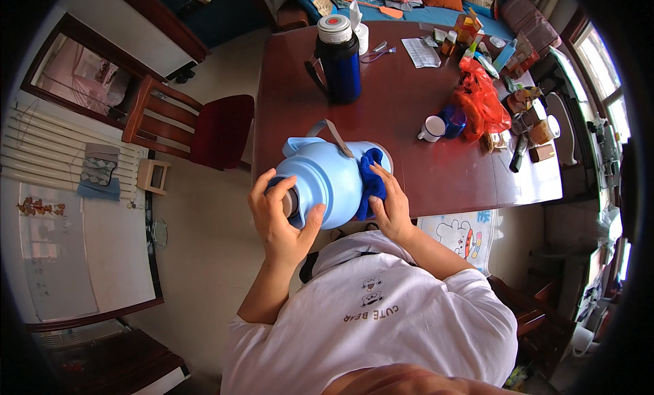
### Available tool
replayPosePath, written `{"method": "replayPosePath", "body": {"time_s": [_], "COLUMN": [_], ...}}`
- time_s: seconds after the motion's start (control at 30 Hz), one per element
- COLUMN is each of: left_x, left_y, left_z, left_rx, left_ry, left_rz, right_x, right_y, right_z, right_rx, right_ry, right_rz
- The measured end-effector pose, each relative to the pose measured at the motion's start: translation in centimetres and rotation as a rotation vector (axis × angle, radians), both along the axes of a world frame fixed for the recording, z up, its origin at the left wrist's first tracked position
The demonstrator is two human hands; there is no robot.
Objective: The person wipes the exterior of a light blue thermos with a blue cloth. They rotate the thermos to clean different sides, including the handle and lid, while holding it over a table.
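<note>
A light blue thermos jug (pixel 327 180) is tilted over the near edge of the table, its mouth end toward my left. My left hand (pixel 284 216) grips it around the mouth, fingers spread over a brownish stopper (pixel 290 203). My right hand (pixel 392 203) presses a dark blue cloth (pixel 370 183) against the lower body near the base. The jug's grey carrying handle (pixel 338 138) sticks up on the far side. Part of the base is hidden behind the cloth and my fingers.
On the dark red table (pixel 403 114) stand a blue vacuum flask (pixel 337 62), a white mug (pixel 433 128) and a tissue holder (pixel 361 37). A red plastic bag (pixel 480 101), bottles and boxes crowd the right side. A wooden chair (pixel 204 121) stands at the left.
</note>
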State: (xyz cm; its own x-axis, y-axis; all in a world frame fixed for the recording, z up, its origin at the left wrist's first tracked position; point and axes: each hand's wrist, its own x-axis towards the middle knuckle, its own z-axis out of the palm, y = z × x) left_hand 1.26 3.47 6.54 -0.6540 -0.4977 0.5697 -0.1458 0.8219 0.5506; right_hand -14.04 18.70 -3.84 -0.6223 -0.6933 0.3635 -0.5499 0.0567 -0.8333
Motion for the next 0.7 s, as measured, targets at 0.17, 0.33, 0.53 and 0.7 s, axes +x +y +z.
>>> {"method": "replayPosePath", "body": {"time_s": [0.17,0.33,0.53,0.7], "left_x": [-0.1,0.2,0.3,-0.2], "left_y": [-0.3,-0.7,-0.9,-0.8], "left_z": [-0.1,-0.3,-0.4,0.1], "left_rx": [-0.026,-0.021,-0.007,-0.05], "left_ry": [-0.007,0.002,0.012,0.003], "left_rz": [0.003,0.001,-0.004,-0.025], "right_x": [-1.0,-2.3,-4.4,-5.4], "right_y": [-0.8,-0.8,-0.3,0.3], "right_z": [-1.3,-4.6,-10.0,-12.1], "right_rx": [-0.054,0.054,0.238,0.344], "right_ry": [-0.013,-0.15,-0.194,-0.303], "right_rz": [-0.019,-0.104,-0.22,-0.324]}}
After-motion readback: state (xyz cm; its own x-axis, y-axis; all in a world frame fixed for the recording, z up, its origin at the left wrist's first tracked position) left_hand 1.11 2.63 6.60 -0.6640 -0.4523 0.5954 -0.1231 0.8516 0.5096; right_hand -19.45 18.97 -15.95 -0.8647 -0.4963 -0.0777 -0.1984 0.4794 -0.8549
